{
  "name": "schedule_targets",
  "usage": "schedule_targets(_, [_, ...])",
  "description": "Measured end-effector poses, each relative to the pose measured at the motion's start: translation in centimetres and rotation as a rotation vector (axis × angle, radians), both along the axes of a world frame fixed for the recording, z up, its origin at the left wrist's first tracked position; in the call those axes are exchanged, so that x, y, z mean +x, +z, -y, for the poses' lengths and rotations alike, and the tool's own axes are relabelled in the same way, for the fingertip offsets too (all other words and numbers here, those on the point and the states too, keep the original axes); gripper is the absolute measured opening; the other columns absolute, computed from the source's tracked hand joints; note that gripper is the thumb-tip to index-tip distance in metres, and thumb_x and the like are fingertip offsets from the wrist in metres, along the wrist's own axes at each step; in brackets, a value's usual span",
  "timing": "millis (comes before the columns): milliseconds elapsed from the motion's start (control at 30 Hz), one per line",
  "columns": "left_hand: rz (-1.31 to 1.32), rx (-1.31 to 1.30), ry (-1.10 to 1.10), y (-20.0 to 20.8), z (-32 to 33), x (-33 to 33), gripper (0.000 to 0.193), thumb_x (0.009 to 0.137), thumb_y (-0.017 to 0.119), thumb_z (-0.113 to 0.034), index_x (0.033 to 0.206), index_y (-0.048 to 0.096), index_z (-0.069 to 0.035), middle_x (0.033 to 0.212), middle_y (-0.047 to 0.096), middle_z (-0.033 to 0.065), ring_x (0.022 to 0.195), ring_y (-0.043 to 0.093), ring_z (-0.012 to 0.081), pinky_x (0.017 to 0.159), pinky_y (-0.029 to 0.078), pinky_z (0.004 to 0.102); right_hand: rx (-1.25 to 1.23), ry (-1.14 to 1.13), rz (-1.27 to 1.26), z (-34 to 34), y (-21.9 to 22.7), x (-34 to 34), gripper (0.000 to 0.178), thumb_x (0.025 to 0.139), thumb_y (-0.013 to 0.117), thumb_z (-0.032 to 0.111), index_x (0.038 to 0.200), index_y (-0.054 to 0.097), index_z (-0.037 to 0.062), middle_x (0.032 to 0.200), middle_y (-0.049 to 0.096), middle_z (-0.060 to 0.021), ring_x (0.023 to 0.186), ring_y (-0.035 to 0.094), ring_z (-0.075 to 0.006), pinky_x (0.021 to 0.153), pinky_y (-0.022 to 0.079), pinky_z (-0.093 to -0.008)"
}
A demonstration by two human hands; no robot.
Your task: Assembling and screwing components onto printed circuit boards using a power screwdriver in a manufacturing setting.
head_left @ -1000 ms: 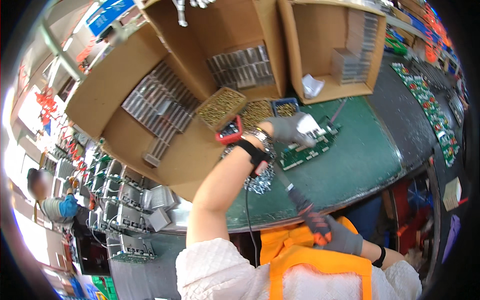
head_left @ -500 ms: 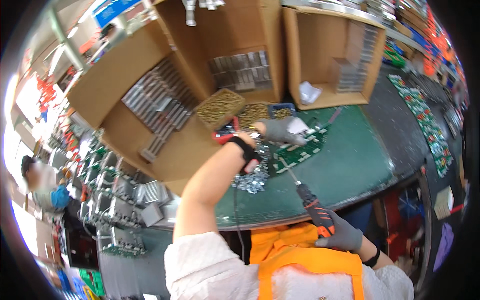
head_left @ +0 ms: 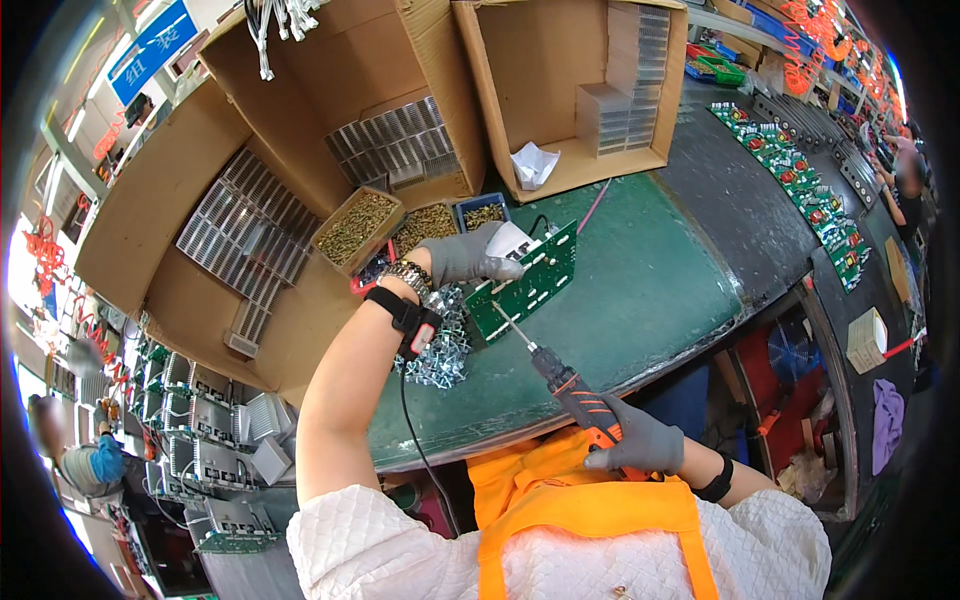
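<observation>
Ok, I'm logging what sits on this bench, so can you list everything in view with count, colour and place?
circuit board: one, green, on the mat under the left hand
electric screwdriver: one, orange and black, tip on the board
metal brackets: a pile, silver, on the mat left of the board
screw bins: three, holding brass-coloured screws, behind the board
cardboard boxes: several, brown, open, at the back, holding finned metal parts
bench mat: one, green, under the work
finished boards: a row, green, on the dark bench at far right
left hand: grey glove, black wrist strap, pressing the board
right hand: grey glove, gripping the screwdriver
</observation>
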State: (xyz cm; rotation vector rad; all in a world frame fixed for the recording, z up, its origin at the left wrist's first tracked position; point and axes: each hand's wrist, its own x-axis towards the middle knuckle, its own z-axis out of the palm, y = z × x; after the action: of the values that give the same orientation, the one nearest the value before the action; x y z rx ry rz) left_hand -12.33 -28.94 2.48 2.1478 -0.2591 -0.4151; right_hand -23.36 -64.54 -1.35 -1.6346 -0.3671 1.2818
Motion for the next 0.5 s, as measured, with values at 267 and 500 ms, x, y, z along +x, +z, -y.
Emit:
schedule_targets(267, [0.278, 0.025, -0.348, -1.2, 0.5, 1.9, 0.032, 0.083, 0.061, -0.026, 0.089, 0.054, 0.004, 0.074, 0.056, 0.0098, 0.07, 0.047, 0.0122, 0.066, 0.042, 0.0331, 0.132, 0.052, 0.185, 0.4, -1.8, 0.9, 0.098, 0.068, 0.086, 0.028, 0.141, 0.03, -0.0041, 0.13, 0.051, -0.0153, 0.115, 0.051, -0.0196, 0.1, 0.042, -0.0334])
schedule_targets(500, [-0.036, 0.24, 0.099, -1.1, -0.3, 0.3, 0.082, 0.072, 0.076, -0.049, 0.133, 0.043, -0.004, 0.116, 0.061, 0.0153, 0.106, 0.059, 0.0254, 0.094, 0.045, 0.037, 0.108, 0.0, 0.054, -0.2, -2.2, 0.4, 0.066, 0.067, 0.08, 0.016, 0.12, 0.044, 0.0022, 0.091, 0.059, -0.0057, 0.08, 0.056, -0.012, 0.072, 0.048, -0.028])
